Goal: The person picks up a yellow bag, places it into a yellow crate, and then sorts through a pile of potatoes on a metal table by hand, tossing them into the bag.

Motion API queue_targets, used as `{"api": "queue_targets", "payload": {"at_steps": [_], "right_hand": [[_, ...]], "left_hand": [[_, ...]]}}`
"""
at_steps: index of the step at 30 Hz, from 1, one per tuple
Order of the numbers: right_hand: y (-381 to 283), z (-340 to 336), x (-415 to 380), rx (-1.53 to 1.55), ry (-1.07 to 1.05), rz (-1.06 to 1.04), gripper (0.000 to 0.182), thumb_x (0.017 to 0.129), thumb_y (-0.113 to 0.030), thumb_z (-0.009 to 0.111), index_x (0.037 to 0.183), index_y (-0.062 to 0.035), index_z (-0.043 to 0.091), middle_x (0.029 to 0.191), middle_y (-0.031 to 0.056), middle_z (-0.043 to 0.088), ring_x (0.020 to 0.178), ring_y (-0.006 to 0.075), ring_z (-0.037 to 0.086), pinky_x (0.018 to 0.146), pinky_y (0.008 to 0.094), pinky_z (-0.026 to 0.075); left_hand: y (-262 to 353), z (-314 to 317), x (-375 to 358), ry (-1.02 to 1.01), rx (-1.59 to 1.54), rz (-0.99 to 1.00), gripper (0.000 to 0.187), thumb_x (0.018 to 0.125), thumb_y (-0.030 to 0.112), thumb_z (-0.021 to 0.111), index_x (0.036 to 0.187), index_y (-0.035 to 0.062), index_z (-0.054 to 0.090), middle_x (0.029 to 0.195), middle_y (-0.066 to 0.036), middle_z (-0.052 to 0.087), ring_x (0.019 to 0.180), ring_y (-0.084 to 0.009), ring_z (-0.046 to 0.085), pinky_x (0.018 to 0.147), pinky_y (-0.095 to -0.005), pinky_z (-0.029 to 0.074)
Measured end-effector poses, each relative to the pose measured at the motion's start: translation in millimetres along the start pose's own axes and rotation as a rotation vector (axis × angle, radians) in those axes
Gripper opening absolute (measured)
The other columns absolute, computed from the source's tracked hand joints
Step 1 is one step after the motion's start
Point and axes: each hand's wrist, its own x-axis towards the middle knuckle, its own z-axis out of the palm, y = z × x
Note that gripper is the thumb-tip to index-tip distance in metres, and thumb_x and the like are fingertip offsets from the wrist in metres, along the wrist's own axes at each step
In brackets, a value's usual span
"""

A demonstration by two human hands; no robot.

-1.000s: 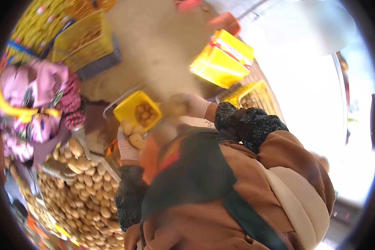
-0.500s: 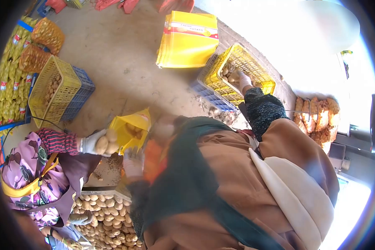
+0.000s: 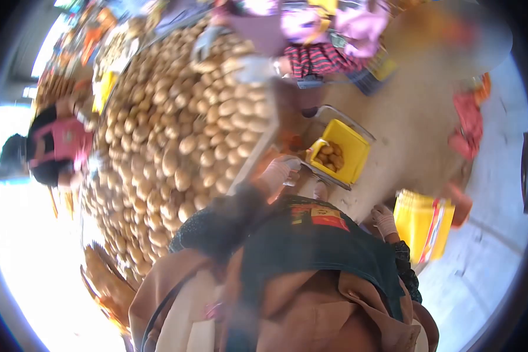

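My left hand (image 3: pixel 278 175), in a pale glove, is held low between the potato table's edge and an open yellow bag (image 3: pixel 353 154). Motion smears its fingers. Several potatoes (image 3: pixel 330 157) lie inside the bag, whose mouth sits within a dark metal frame (image 3: pixel 358 130). On the other side, my gloved right hand (image 3: pixel 385 222) is beside a stack of flat yellow bags (image 3: pixel 413 226). Its fingers look curled, and what they hold, if anything, I cannot make out.
A big heap of potatoes (image 3: pixel 176 129) covers the table on the left. Across from me, a co-worker's gloved hand (image 3: pixel 255 69) and striped sleeve (image 3: pixel 325 61) reach over it. Another person (image 3: pixel 61 141) stands at the far left. Red sacks (image 3: pixel 468 126) lie on the floor.
My view has swung left, bringing the potato heap into full sight. My right hand no longer appears in the yellow crate. My left hand is now apart from the yellow bag.
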Motion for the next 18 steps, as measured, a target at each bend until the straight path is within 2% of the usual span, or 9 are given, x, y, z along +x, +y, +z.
{"api": "queue_targets", "payload": {"at_steps": [1,3,5,8,10,12,14,16,18], "right_hand": [[-48.2,-11.6,13.2,0.003,-0.005,-0.025,0.025,0.090,-0.016,0.066,0.112,-0.0042,0.069,0.114,0.0180,0.068,0.096,0.0335,0.069,0.091,0.0378,0.055],[-141.8,-21.4,43.1,0.064,-0.020,0.126,0.032,0.089,-0.021,0.068,0.115,-0.0026,0.068,0.114,0.0198,0.069,0.104,0.0337,0.067,0.092,0.0385,0.054],[-183.1,-13.5,75.2,0.025,-0.100,0.008,0.037,0.088,-0.026,0.068,0.117,-0.0018,0.067,0.113,0.0217,0.070,0.105,0.0340,0.067,0.091,0.0392,0.053],[-250.1,9.4,107.8,-0.025,-0.205,-0.236,0.036,0.090,-0.024,0.067,0.118,-0.0010,0.067,0.109,0.0217,0.071,0.102,0.0344,0.069,0.090,0.0387,0.053],[-329.3,22.3,111.3,-0.084,-0.263,-0.419,0.034,0.091,-0.022,0.066,0.117,-0.0007,0.067,0.108,0.0209,0.071,0.101,0.0340,0.069,0.090,0.0385,0.053],[-383.9,45.9,120.2,-0.091,-0.311,-0.520,0.032,0.091,-0.020,0.067,0.116,-0.0006,0.066,0.107,0.0194,0.071,0.100,0.0331,0.069,0.089,0.0383,0.053],[-424.5,79.1,129.4,-0.010,-0.345,-0.611,0.032,0.090,-0.020,0.069,0.115,-0.0010,0.067,0.106,0.0197,0.071,0.099,0.0344,0.069,0.087,0.0391,0.054],[-453.1,113.9,144.0,-0.026,-0.396,-0.746,0.031,0.090,-0.020,0.070,0.115,-0.0017,0.067,0.106,0.0202,0.071,0.100,0.0359,0.069,0.087,0.0400,0.054],[-485.5,142.1,148.1,-0.043,-0.436,-0.861,0.031,0.090,-0.020,0.071,0.115,-0.0024,0.067,0.106,0.0204,0.071,0.100,0.0371,0.068,0.086,0.0410,0.054]], "left_hand": [[3.9,-10.8,-13.3,0.026,-0.016,0.040,0.034,0.097,0.029,0.064,0.122,0.0067,0.065,0.099,-0.004,0.068,0.085,-0.0156,0.065,0.071,-0.0318,0.054],[9.8,-32.9,-37.0,0.122,-0.024,0.095,0.035,0.096,0.028,0.065,0.123,0.0062,0.065,0.099,-0.004,0.067,0.084,-0.0148,0.065,0.071,-0.0320,0.055],[10.2,-61.2,-63.2,0.264,-0.008,0.133,0.034,0.096,0.025,0.065,0.123,0.0050,0.065,0.098,-0.005,0.067,0.083,-0.0147,0.065,0.070,-0.0313,0.055],[-15.8,-123.7,-91.2,0.543,-0.003,0.554,0.032,0.095,0.019,0.067,0.123,0.0037,0.065,0.099,-0.006,0.067,0.078,-0.0151,0.064,0.069,-0.0283,0.055],[-5.5,-151.3,-124.5,0.859,-0.026,0.760,0.029,0.093,0.013,0.069,0.119,0.0023,0.066,0.100,-0.006,0.068,0.078,-0.0152,0.062,0.071,-0.0281,0.054],[-9.5,-202.6,-139.5,1.092,0.113,0.765,0.028,0.091,0.011,0.070,0.117,0.0010,0.066,0.101,-0.008,0.067,0.084,-0.0160,0.061,0.077,-0.0299,0.053],[-3.0,-236.8,-152.6,1.365,0.702,0.715,0.034,0.087,0.013,0.073,0.118,0.0003,0.065,0.105,-0.013,0.067,0.092,-0.0230,0.064,0.083,-0.0339,0.053],[0.1,-258.7,-145.5,1.423,0.957,0.495,0.059,0.080,0.033,0.078,0.128,0.0032,0.060,0.116,-0.019,0.065,0.106,-0.0384,0.064,0.092,-0.0441,0.052],[11.1,-259.2,-138.0,1.325,1.010,0.333,0.070,0.079,0.038,0.079,0.136,0.0054,0.054,0.120,-0.019,0.064,0.110,-0.0381,0.063,0.093,-0.0448,0.052]]}}
